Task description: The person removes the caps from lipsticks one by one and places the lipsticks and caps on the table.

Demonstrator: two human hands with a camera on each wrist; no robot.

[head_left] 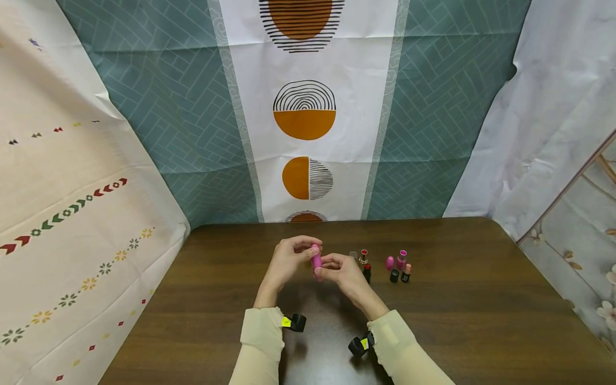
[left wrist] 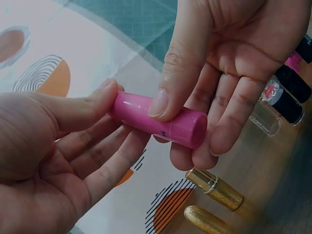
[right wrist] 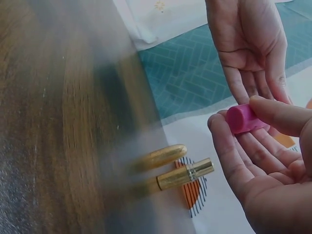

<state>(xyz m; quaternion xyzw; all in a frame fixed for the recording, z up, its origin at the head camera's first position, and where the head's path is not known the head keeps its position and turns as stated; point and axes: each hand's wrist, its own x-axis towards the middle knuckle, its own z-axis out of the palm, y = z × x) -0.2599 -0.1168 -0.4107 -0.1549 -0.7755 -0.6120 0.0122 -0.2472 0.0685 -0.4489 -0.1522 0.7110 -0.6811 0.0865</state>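
A pink lipstick tube (head_left: 316, 261) is held between both hands over the table. The left hand (head_left: 286, 261) pinches one end between thumb and fingers. My right hand (head_left: 345, 274) grips the other end, its thumb pressed along the side. The left wrist view shows the tube (left wrist: 156, 118) as one smooth cylinder, with dark lettering near its flat end. Only that flat end of the tube (right wrist: 240, 119) shows in the right wrist view. Below the hands are a gold tube (left wrist: 217, 189) and a rounded gold cap (left wrist: 204, 219).
Right of the hands on the brown table (head_left: 447, 305) stand a red lipstick (head_left: 363, 256) with a gold collar and another red lipstick (head_left: 367, 272). Farther right are a pink cap (head_left: 390, 262), a pink lipstick (head_left: 401, 259), a black cap (head_left: 394, 276) and a peach lipstick (head_left: 406, 272).
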